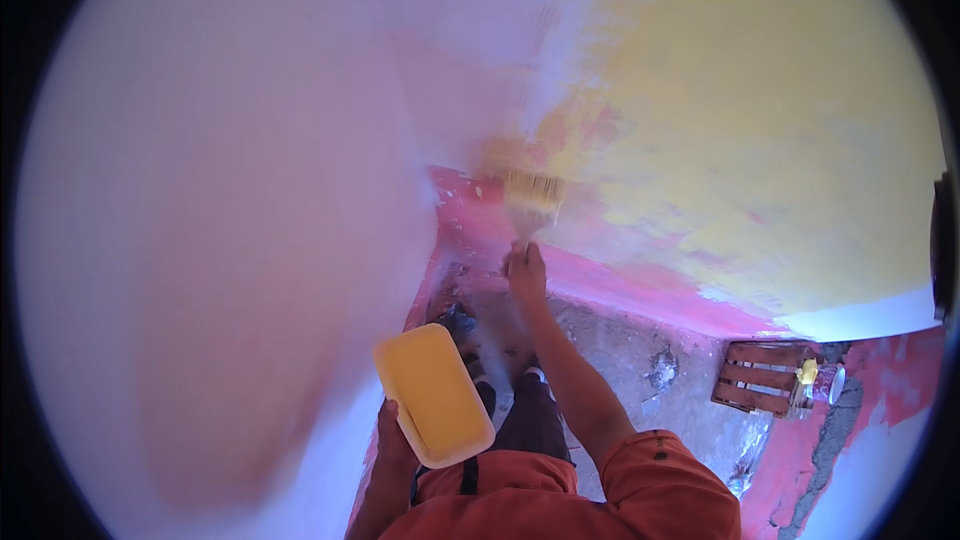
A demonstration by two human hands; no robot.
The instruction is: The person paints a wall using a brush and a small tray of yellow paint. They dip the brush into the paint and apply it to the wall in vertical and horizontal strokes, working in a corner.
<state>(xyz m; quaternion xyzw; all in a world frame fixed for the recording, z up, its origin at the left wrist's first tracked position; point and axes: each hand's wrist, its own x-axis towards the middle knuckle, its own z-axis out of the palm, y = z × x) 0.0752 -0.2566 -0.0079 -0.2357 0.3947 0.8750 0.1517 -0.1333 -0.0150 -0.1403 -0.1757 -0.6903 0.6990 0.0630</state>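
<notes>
My right hand is closed round the handle of a wide paintbrush, arm stretched forward. The brush's yellow-coated bristles point up at the wall, near the corner and just above a pink band; whether they touch it I cannot tell. Yellow paint covers much of that wall in uneven strokes, with whitish patches toward the corner. Against my waist, my left hand grips the side of a shallow rectangular tray containing yellow paint. Most of the left fingers are hidden under the tray.
A pale wall rises close on my left and meets the painted one in a corner. Along the wall's foot runs a pink band. On the stained floor, a wooden crate stands at right beside a whitish container.
</notes>
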